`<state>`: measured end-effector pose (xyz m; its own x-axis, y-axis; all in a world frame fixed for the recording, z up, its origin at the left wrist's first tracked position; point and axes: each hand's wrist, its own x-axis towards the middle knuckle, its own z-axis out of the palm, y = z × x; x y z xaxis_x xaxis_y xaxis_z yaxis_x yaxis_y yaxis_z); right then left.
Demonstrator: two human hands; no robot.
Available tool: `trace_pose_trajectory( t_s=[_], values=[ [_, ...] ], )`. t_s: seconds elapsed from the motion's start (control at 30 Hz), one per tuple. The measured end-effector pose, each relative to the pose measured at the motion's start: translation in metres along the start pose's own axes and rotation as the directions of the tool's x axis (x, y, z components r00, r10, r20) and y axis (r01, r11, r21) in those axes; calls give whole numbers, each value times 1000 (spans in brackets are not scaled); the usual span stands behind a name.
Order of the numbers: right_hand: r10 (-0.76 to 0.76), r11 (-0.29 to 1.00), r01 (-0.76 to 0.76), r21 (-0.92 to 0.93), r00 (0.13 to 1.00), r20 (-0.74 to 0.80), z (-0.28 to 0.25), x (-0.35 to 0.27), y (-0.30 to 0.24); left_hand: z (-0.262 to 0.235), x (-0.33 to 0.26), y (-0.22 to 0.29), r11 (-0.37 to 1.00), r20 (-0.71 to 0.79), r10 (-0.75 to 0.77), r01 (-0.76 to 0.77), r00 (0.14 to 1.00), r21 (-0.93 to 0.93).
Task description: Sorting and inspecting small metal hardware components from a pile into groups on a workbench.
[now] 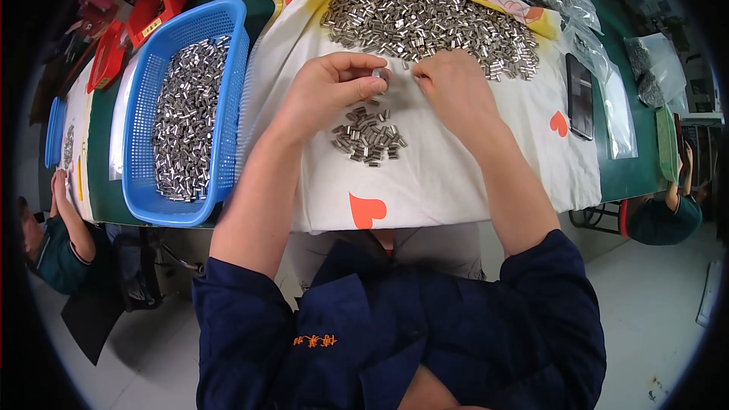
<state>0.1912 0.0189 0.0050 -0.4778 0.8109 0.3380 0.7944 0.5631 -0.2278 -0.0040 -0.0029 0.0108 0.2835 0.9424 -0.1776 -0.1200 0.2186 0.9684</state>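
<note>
Steel: small silver metal sleeves, small heap mid-cloth, big heap toward the desk's far edge. Left hand pinches one sleeve; right hand curled, contents hidden. Step judged: sorting. Next needs precise fingertip placement

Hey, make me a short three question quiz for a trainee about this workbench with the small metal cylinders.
1. True or false: the blue basket lies to the person's left.
2. Which pile is larger: A, the big pile beyond the hands, or B, the small pile below them?
3. What dark flat thing lies at the white cloth's right edge?

Key: 1 true. 2 A. 3 a phone. The left hand pinches one small cylinder, the right hand beside it.
</note>
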Motion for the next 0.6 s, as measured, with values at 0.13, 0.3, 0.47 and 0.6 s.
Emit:
trace_pose_trajectory(
  t_s=[0.13, 0.3, 0.47, 0.6],
  values=[
    [56, 998, -54, -32, 998, 41, -4, -2, -5, -1, 0, -3, 1000, -9, 21, -21, 1000, 2],
    [137, 901, -151, 407, 988, 64, -15, 3, -13, -5, 2, -7, 998, 7, 59, -59, 998, 18],
    [182, 542, -208, 814, 975, 128, -15, 3, -23, -5, 1, -7, 998, 22, 55, -54, 998, -39],
    [209, 617, -180, 766, 976, 61, -17, 3, -32, -4, 0, -6, 995, 38, 48, -44, 998, -95]
  ],
)
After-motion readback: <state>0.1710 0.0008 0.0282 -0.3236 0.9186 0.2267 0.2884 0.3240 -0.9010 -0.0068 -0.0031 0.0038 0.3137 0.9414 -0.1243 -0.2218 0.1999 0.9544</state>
